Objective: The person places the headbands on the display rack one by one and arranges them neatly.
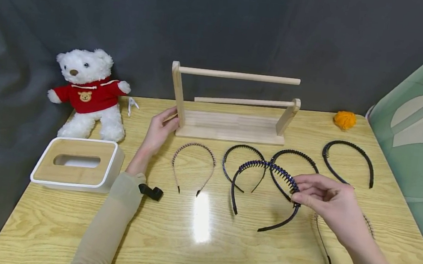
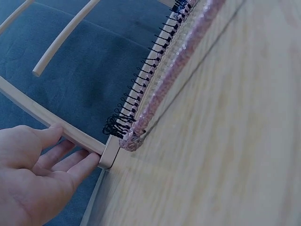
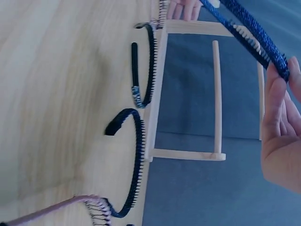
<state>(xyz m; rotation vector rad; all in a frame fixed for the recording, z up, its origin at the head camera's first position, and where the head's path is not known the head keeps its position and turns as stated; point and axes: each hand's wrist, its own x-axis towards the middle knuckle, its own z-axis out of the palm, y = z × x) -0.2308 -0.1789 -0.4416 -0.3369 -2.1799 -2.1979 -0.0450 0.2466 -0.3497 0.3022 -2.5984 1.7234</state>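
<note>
Between thumb and fingers, my right hand [image 1: 328, 200] pinches a dark blue toothed headband [image 1: 248, 165] by one side, holding it up over the table. In the right wrist view, the sparkly blue band [image 3: 257, 40] rises from the fingertips. My left hand [image 1: 159, 128] grips the lower left post of a wooden rack [image 1: 230, 133], thumb on one side and fingers on the other, as the left wrist view shows at the post [image 2: 75, 134]. Two horizontal rods [image 1: 240, 75] on the rack hold nothing. A pink headband [image 1: 195, 144] lies nearest the left hand.
More dark headbands [image 1: 246, 147] lie before the rack, one [image 1: 353, 145] farther right. Another pink headband [image 1: 322, 240] is partly behind the right hand. At left are a white bear [image 1: 83, 67] in red, a tissue box [image 1: 114, 169] and a white clip [image 1: 132, 105]; an orange pompom [image 1: 345, 120] sits back right.
</note>
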